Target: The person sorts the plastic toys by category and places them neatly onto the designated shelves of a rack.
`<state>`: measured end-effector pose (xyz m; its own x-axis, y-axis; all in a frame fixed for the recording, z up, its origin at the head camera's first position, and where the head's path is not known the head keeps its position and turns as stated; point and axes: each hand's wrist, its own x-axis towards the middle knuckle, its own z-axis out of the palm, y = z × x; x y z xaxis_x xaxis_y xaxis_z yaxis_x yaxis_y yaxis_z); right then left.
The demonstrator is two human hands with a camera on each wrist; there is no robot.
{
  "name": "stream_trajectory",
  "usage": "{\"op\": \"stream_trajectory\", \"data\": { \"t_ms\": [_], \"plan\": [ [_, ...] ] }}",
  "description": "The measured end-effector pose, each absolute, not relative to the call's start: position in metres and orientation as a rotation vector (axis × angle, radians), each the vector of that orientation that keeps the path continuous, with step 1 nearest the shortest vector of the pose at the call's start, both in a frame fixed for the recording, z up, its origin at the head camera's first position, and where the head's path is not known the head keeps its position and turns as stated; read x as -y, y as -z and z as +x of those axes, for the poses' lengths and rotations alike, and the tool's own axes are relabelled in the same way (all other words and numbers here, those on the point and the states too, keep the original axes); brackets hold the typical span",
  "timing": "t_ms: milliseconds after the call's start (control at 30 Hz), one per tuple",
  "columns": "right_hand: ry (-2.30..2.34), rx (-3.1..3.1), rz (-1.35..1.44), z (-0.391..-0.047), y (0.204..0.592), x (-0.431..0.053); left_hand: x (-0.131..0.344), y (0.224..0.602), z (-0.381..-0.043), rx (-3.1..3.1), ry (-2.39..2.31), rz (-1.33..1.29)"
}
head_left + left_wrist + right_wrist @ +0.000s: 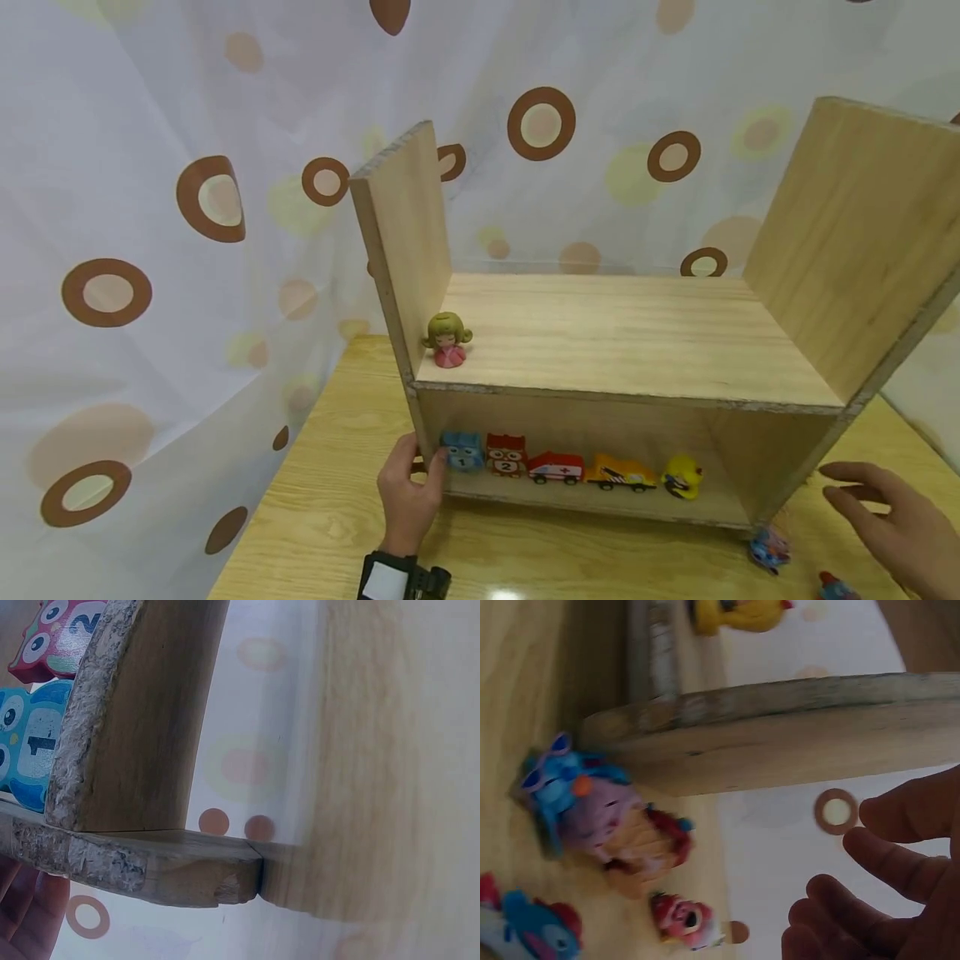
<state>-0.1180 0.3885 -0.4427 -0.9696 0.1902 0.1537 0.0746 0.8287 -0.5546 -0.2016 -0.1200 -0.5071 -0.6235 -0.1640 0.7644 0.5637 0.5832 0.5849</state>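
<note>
A two-level wooden shelf (630,333) stands on the table, its top open between two side panels. My left hand (408,492) grips the lower left side panel (142,866), thumb at the front edge beside a blue owl block (462,451) marked 1. In the lower level, a red owl block (506,455) marked 2, a toy ambulance (556,469), an orange toy truck (619,473) and a yellow duck (682,477) stand in a row. My right hand (888,521) hovers apart from the right side panel (795,739), fingers loosely bent and holding nothing.
A doll figurine (447,342) stands at the left of the upper board. Right of the shelf on the table lie an ice-cream-cone-shaped toy (600,810), a blue toy figure (547,930) and a small red figurine (686,921). A patterned cloth (300,83) hangs behind.
</note>
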Motion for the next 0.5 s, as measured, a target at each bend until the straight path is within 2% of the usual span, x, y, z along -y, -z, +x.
{"op": "stream_trajectory", "data": {
  "t_ms": [133,333,500],
  "plan": [
    [-0.743,3.012,-0.075,-0.125,0.469,-0.397,0.118,0.509,-0.201,1.984,1.114,-0.309],
    [-0.697,3.100,-0.016,-0.135,0.486,-0.398,0.118,0.508,-0.201,1.986,1.106,-0.307],
    [-0.474,3.032,0.285,-0.139,0.500,-0.398,0.119,0.507,-0.202,1.979,1.096,-0.315]
  ]
}}
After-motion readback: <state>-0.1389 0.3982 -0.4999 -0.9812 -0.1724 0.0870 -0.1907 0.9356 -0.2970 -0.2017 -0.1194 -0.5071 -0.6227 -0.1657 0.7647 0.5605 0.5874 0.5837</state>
